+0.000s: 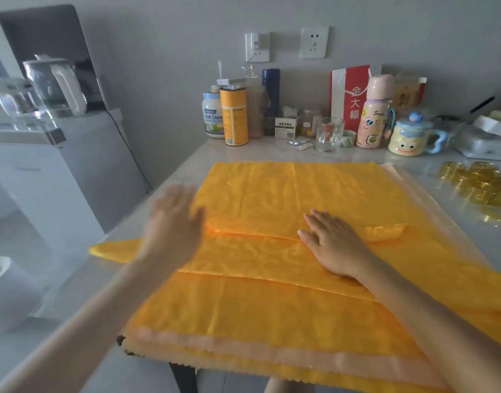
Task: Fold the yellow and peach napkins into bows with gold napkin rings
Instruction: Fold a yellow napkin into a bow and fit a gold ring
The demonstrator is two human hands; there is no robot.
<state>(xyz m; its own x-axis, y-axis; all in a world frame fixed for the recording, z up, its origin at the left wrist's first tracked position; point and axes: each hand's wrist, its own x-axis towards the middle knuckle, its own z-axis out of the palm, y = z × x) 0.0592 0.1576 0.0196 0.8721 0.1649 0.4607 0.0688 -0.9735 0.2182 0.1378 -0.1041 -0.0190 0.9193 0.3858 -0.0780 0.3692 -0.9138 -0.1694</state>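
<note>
A yellow patterned napkin (pixel 272 199) lies spread on top of a stack of yellow and peach napkins (pixel 243 343) on the table. A band of it is folded across the middle, and one corner sticks out to the left (pixel 113 251). My right hand (pixel 333 242) lies flat, fingers apart, on that folded band. My left hand (pixel 174 222), blurred and with fingers spread, is at the left end of the fold, over the cloth. A heap of gold napkin rings (pixel 479 187) lies on the table at the right, beyond the stack.
Along the wall stand jars, a yellow can (pixel 233 114), a blue flask (pixel 270 92), a glass (pixel 328 134), a pink bottle (pixel 375 109), a cartoon mug (pixel 412 137) and a red bag (pixel 350 95). Left of the table are a white cabinet (pixel 73 165) and kettles (pixel 56 83).
</note>
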